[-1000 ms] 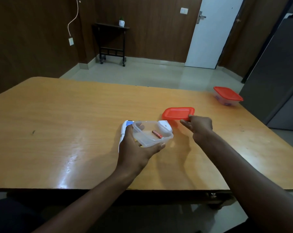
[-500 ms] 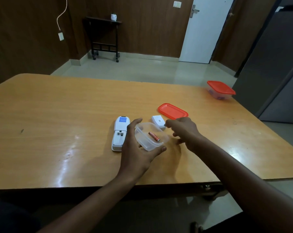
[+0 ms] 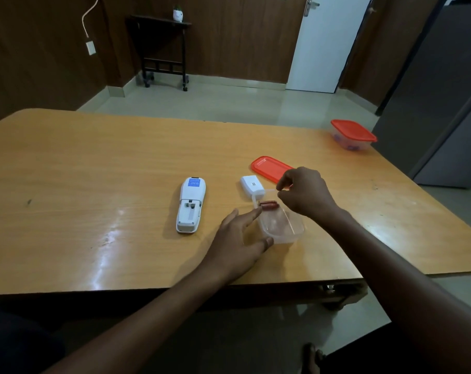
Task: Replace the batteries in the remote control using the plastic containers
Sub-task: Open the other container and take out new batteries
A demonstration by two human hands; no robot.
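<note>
A white remote [image 3: 191, 205] lies face down on the wooden table [image 3: 94, 171] with its battery bay open and empty. Its white cover [image 3: 251, 184] rests to the right. A clear plastic container [image 3: 281, 225] stands open on the table with two reddish batteries [image 3: 268, 205] at its far end. My left hand [image 3: 238, 238] is spread against the container's left side, index fingertip and thumb touching it. My right hand [image 3: 303, 194] hovers over the far rim, thumb and fingers pinched close together; whether they grip the rim is unclear. The red lid [image 3: 269, 168] lies behind.
A second container with a red lid [image 3: 351, 134] sits closed at the table's far right corner. A dark cabinet [image 3: 444, 103] stands right of the table. Beyond the table are a small black stand [image 3: 164, 49] and a white door [image 3: 326, 41].
The container went down from the air onto the table, right of the remote. My right hand left the red lid and came over the container's far rim. My left grip loosened.
</note>
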